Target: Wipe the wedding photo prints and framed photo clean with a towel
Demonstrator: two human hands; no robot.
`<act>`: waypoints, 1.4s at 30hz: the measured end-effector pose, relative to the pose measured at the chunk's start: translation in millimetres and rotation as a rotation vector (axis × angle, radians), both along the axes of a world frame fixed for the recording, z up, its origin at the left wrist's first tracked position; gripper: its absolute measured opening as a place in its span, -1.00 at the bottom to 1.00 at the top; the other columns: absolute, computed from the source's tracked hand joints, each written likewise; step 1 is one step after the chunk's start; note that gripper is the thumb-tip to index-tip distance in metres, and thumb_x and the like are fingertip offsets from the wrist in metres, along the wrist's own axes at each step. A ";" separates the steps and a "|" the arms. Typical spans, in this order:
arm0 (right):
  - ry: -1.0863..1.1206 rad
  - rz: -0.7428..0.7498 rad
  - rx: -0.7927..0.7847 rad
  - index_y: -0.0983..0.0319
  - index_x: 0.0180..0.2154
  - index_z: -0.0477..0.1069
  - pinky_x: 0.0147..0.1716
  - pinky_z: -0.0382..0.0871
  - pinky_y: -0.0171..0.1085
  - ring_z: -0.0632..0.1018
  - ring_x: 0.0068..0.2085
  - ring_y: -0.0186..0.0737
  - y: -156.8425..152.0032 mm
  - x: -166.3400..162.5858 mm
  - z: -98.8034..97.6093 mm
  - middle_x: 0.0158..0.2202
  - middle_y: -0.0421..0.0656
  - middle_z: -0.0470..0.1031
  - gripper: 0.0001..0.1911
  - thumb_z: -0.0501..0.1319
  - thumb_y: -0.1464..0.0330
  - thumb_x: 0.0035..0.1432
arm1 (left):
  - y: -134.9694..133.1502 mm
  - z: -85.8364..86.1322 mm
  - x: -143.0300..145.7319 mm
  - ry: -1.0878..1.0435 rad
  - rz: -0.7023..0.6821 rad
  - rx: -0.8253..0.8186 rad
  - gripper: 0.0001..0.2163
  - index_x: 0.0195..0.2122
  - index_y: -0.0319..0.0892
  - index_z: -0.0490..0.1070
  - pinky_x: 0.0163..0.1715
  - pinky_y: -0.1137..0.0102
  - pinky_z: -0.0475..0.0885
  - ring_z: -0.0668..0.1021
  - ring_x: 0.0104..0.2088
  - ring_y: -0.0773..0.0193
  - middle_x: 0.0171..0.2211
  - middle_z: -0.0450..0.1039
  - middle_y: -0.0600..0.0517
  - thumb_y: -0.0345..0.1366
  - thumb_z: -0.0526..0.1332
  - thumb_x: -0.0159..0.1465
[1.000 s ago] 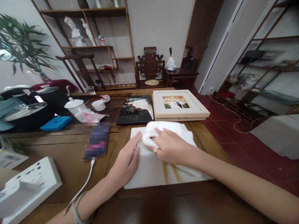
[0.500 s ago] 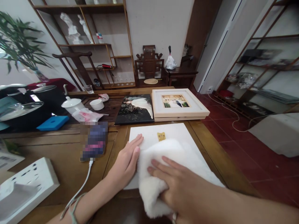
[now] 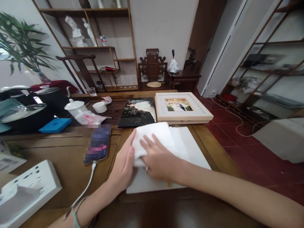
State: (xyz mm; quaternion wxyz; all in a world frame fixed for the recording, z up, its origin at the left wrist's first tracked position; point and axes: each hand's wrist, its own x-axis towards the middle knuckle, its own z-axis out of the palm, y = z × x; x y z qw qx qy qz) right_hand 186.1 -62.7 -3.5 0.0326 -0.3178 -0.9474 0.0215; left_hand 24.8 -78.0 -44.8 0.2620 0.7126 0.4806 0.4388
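A white board (image 3: 190,148) lies flat on the wooden table (image 3: 68,167) in front of me. My right hand (image 3: 158,158) presses a white fluffy cloth (image 3: 154,134) onto the board's far left part, fingers stretched over it. My left hand (image 3: 124,164) lies flat along the board's left edge, fingers together and straight, touching the cloth's side. Behind the board lie a dark photo print (image 3: 138,112) and a framed picture (image 3: 181,107).
A phone (image 3: 97,144) on a white cable lies left of the board. A white power strip (image 3: 28,186) sits at the near left. Pots, a white teapot (image 3: 74,107), a bowl and a blue box stand at the back left. Shelves and a chair stand behind.
My right hand dragged the cloth down to the board's near edge, then pushed it back up to the far left. My left hand stayed at the left edge.
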 end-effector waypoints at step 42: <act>-0.053 -0.391 -0.107 0.24 -0.23 0.44 -0.28 0.41 -0.16 0.51 -0.17 0.00 1.8 141.4 24.0 -0.20 -0.04 0.49 -0.58 0.02 0.66 -0.11 | -5.1 -4.4 5.9 0.635 -0.243 0.023 -0.59 0.22 -0.08 0.12 0.20 -0.11 -0.09 0.14 0.27 0.06 0.27 0.09 -0.10 -0.26 0.01 0.34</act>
